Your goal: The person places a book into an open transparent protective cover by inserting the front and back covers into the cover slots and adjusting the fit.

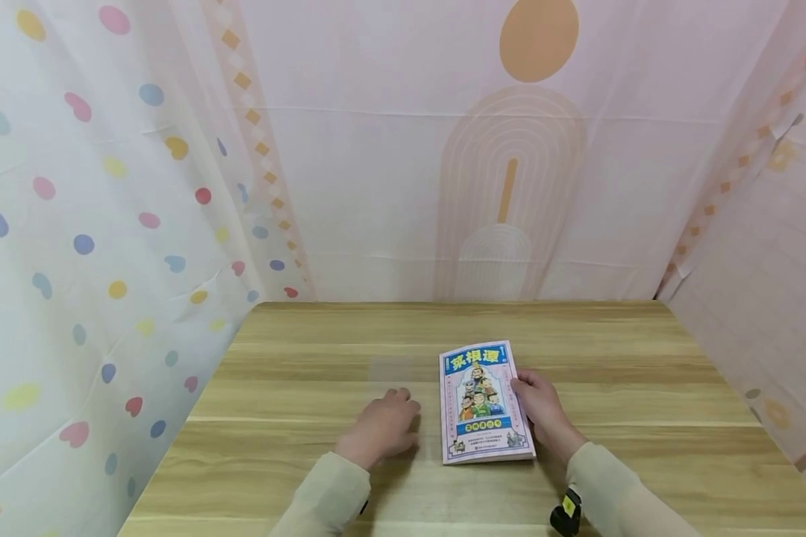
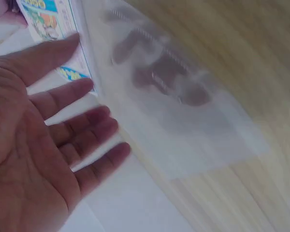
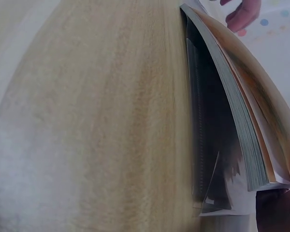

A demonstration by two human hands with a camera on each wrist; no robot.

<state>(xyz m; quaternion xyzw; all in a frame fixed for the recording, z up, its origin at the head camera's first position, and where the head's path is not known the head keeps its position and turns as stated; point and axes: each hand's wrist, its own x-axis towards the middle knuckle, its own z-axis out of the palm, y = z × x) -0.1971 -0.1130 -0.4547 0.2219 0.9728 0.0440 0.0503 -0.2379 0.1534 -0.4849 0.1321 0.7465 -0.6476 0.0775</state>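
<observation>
A paperback book (image 1: pixel 486 403) with a pink and blue cover of cartoon figures lies face up, its right side raised off the table. My right hand (image 1: pixel 544 406) grips that right edge, thumb on the cover. In the right wrist view the book's page block (image 3: pixel 232 106) stands tilted above a clear plastic sheet. Beside the book, to its left, my left hand (image 1: pixel 383 425) hovers with spread, relaxed fingers and holds nothing. The left wrist view shows its palm and the translucent plastic sheet (image 2: pixel 208 130) spread on the wood near the fingertips.
The wooden table (image 1: pixel 275 418) reaches back to a patterned curtain (image 1: pixel 363 171). Another curtain with coloured dots (image 1: pixel 107 298) hangs along the left side, and a pale one (image 1: pixel 766 283) along the right. A small black device (image 1: pixel 566 513) sits at my right wrist.
</observation>
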